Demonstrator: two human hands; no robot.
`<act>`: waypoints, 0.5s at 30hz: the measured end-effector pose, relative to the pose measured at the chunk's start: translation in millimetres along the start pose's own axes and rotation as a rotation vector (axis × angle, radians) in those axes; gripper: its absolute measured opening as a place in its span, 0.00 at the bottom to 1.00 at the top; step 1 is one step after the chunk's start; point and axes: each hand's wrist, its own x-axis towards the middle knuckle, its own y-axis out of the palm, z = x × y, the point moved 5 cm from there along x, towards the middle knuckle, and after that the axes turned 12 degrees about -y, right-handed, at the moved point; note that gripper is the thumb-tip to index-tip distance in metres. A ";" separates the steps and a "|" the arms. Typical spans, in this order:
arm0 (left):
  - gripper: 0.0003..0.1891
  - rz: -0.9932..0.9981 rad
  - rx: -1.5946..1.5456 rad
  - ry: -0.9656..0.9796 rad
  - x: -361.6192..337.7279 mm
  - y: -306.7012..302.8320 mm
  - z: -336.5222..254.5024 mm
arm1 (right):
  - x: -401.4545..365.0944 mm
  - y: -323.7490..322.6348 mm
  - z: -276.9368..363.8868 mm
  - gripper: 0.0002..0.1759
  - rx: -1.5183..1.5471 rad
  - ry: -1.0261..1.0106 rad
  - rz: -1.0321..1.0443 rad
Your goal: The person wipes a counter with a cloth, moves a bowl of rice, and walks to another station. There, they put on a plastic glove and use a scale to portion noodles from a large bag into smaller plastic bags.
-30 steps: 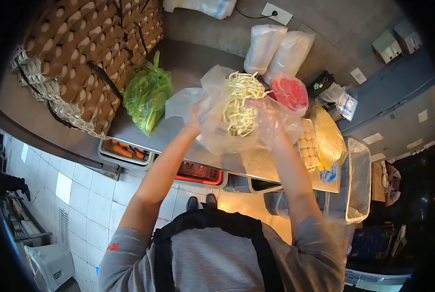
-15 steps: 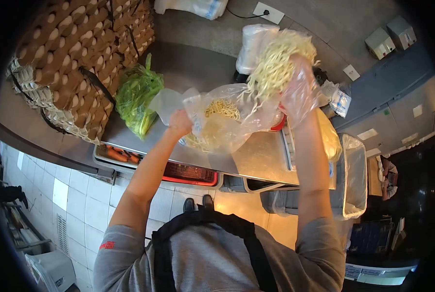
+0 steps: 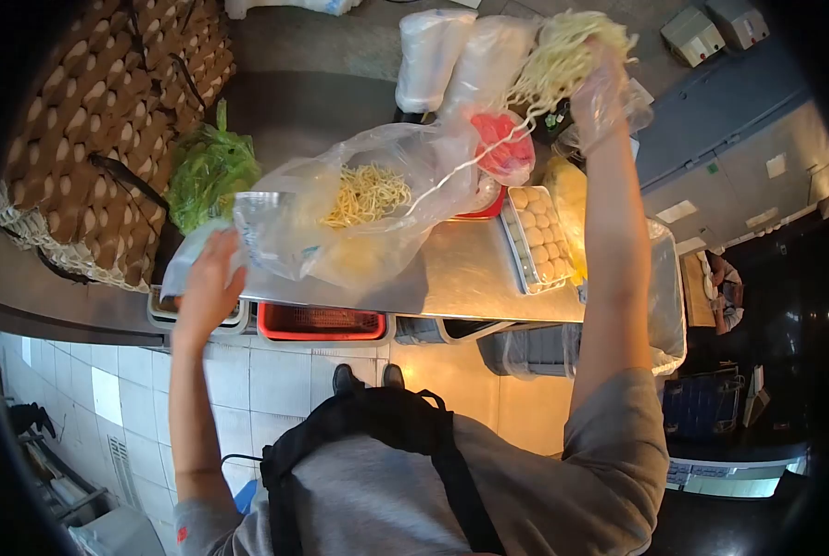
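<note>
Held high at the back right, a bundle of pale noodles (image 3: 567, 57) hangs from my right hand (image 3: 601, 97), which wears a clear plastic glove and is closed on it. One long strand trails down left toward a large clear plastic bag (image 3: 340, 255). The bag lies on the steel counter, its mouth spread, with more noodles (image 3: 368, 195) inside. My left hand (image 3: 208, 289) is at the counter's front edge, left of the bag, fingers stretched and thumb apart. A whitish plastic sheet (image 3: 190, 257) lies against its fingers; part of it is hidden.
Stacked egg trays (image 3: 90, 139) and bagged green vegetables (image 3: 208, 176) stand left. Plastic-wrapped rolls (image 3: 433, 60) are at the back. A tray of round, pale-brown items (image 3: 537, 236) sits right of the bag. Below the counter are a red crate (image 3: 322, 322) and a lined bin (image 3: 666, 306).
My right hand has moved up and right with the noodles, leaving one strand trailing. My left hand has let go of the bag and moved left and down. The bag lies more spread out.
</note>
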 end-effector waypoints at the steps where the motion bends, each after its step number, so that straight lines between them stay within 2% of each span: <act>1: 0.31 -0.017 -0.054 -0.030 -23.4 -14.9 1.1 | -12.4 -6.4 -15.3 0.17 -0.005 0.057 0.007; 3: 0.31 -0.025 -0.023 -0.128 -64.6 -31.1 18.5 | -28.6 -36.9 -64.4 0.17 -0.330 0.412 -0.213; 5: 0.29 -0.053 0.040 -0.226 -106.0 -41.1 31.7 | -49.1 -58.3 -102.9 0.16 -0.613 0.608 -0.091; 7: 0.28 -0.098 0.014 -0.388 -143.9 -48.1 38.1 | -49.8 -77.8 -146.2 0.18 -1.145 0.548 0.604; 8: 0.26 -0.086 -0.035 -0.437 -155.8 -52.2 30.5 | -58.1 -77.8 -148.9 0.18 -1.147 0.584 0.681; 9: 0.22 -0.204 0.022 -0.476 -168.5 -52.8 24.1 | -66.7 -77.3 -151.0 0.19 -1.146 0.617 0.760; 10: 0.19 -0.223 0.080 -0.514 -179.3 -53.1 21.4 | -77.2 -58.5 -120.4 0.19 -0.916 0.746 0.544; 12: 0.14 -0.313 0.182 -0.518 -196.8 -52.6 8.0 | -67.9 -62.5 -115.2 0.20 -0.897 0.675 0.664; 14: 0.13 -0.286 0.206 -0.525 -206.0 -48.9 -13.3 | -58.2 -81.3 -114.1 0.20 -1.088 0.377 0.951; 15: 0.13 -0.272 0.215 -0.529 -209.2 -45.5 -25.9 | -61.4 -82.9 -91.5 0.20 -1.092 0.301 0.906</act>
